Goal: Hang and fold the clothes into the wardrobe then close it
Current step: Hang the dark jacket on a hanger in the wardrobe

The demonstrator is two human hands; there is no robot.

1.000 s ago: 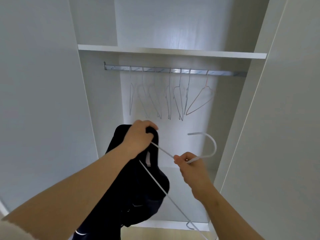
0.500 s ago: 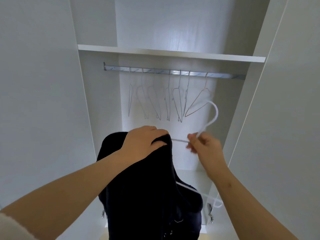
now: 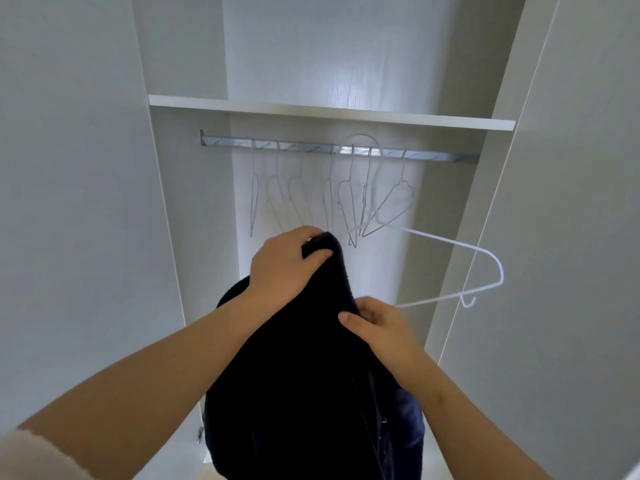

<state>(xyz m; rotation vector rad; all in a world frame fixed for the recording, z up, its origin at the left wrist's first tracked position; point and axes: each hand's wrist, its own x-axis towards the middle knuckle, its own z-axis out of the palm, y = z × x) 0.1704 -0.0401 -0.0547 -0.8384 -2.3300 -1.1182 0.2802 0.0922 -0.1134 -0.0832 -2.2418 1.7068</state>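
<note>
Since half a second ago the right hand (image 3: 377, 327) has left the neck of the white wire hanger (image 3: 501, 274) and dropped to the side of the dark garment (image 3: 304, 375), while the hanger's hook has risen to the height of the rail (image 3: 433, 156). Whether the hook sits over the rail cannot be told. The left hand (image 3: 291, 268) grips the top of the garment, fingers curled over the fold, holding it up in front of the open wardrobe. The right hand pinches the garment's edge just below, thumb on the cloth, where the hanger's lower bar meets it. One shoulder of the hanger sticks out bare to the right, and the rest of it is hidden by the garment, which hangs down between both forearms. A row of empty wire hangers (image 3: 349, 202) hangs on the rail under the white shelf (image 3: 329, 112). White doors (image 3: 69, 202) stand open on either side.
</note>
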